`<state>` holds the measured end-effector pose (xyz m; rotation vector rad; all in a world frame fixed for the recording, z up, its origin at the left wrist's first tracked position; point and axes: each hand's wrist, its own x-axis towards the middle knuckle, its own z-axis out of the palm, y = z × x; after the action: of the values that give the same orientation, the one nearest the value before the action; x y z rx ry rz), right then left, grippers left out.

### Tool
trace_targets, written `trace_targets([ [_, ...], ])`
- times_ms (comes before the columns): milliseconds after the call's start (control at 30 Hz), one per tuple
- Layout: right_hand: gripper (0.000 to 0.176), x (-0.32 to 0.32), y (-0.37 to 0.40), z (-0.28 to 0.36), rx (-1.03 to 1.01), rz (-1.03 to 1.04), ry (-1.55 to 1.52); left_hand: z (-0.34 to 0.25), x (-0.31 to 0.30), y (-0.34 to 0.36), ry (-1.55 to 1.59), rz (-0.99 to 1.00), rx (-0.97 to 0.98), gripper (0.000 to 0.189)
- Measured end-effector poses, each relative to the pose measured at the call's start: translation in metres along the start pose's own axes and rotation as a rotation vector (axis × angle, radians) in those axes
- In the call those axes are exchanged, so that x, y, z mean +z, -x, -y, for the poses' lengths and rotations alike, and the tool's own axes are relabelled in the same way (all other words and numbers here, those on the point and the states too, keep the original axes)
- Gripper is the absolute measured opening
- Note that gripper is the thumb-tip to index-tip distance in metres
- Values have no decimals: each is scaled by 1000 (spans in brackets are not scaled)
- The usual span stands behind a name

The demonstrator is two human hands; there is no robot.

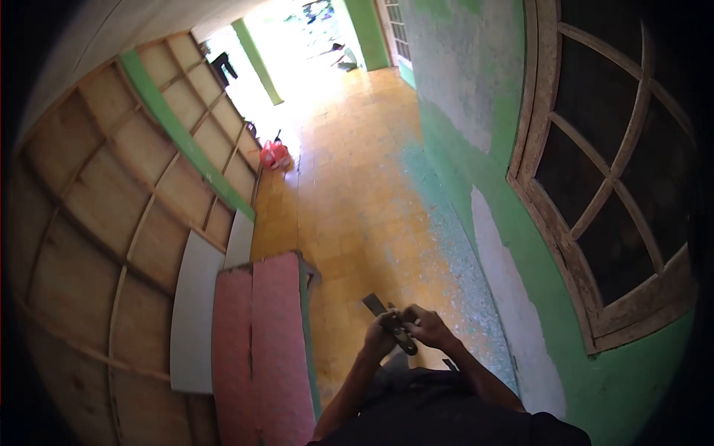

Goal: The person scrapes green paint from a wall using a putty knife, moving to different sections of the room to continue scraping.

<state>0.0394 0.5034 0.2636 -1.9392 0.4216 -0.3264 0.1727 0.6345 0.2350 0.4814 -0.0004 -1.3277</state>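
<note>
Both hands, left hand (381,332) and right hand (427,327), grip a scraper (389,321) above the tiled floor (357,208).

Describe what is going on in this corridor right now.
A person stands in a corridor holding a scraper in front of the body, the left hand and the right hand both closed on it. A green wall with bare patches is on the right, with pale flecks on the tiled floor beside it. Pink boards lean on the left.

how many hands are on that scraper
2. The left hand grips the scraper just below its blade; the right hand closes over the handle beside it. No other hands show.
</note>
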Motion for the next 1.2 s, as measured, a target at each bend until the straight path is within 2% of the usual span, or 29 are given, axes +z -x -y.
trace_targets([
  [33, 28, -19, -6, 21, 132, 18, -112, -12, 13, -16, -50, -55, -67, 26],
  [67, 30, -26, -16, 19, 153, -42, -117, -17, 26, -34, -95, -106, -137, 27],
  [133, 35, -39, -27, 15, 209, -166, -123, -17, 20, -83, -242, -52, -191, 28],
  [167, 39, -52, -31, 21, 303, -154, -206, -17, 24, -103, -344, -125, -214, 33],
  [267, 43, -67, -41, 33, 337, -335, -30, -17, 76, -142, -675, -120, -140, 39],
  [300, 42, -70, -47, 34, 303, -424, -21, -18, 77, -165, -859, -60, -175, 45],
  [400, 41, -76, -68, -7, 251, -775, 1, -1, 106, -208, -837, -14, -264, 40],
  [467, 39, -89, -81, -23, 211, -978, 68, 11, 98, -240, -946, 171, -254, 42],
  [533, 33, -115, -84, -25, 205, -1070, -27, 15, 125, -274, -1016, 128, -422, 43],
  [633, 29, -144, -90, -66, 200, -1193, -97, 23, 129, -317, -1025, 130, -338, 42],
  [733, 26, -187, -77, -79, 393, -1307, -168, 26, 160, -357, -1329, 278, -336, 39],
  [767, 34, -193, -72, -91, 454, -1371, -137, 25, 163, -372, -1375, 311, -389, 35],
  [867, 51, -214, -38, -93, 473, -1667, -132, 41, 180, -415, -1555, 615, -398, 30],
  [900, 69, -212, -26, -107, 584, -1694, -141, 54, 189, -425, -1594, 694, -387, 26],
  [933, 69, -201, -14, -112, 757, -1701, -159, 61, 196, -430, -1683, 806, -461, 26],
  [967, 68, -190, -2, -135, 744, -1812, -202, 79, 211, -439, -1781, 909, -541, 26],
  [1000, 67, -183, 10, -128, 715, -1937, -350, 93, 220, -448, -1876, 1019, -614, 26],
  [1033, 69, -169, 20, -136, 683, -2027, -418, 112, 219, -459, -1903, 1230, -600, 27],
  [1067, 72, -160, 31, -133, 771, -2075, -469, 132, 214, -474, -1918, 1446, -579, 29],
  [1100, 76, -150, 35, -124, 690, -2195, -573, 144, 212, -491, -1916, 1676, -550, 31],
  [1200, 81, -102, 36, -134, 536, -2489, -826, 178, 196, -531, -1942, 2138, -470, 32],
])
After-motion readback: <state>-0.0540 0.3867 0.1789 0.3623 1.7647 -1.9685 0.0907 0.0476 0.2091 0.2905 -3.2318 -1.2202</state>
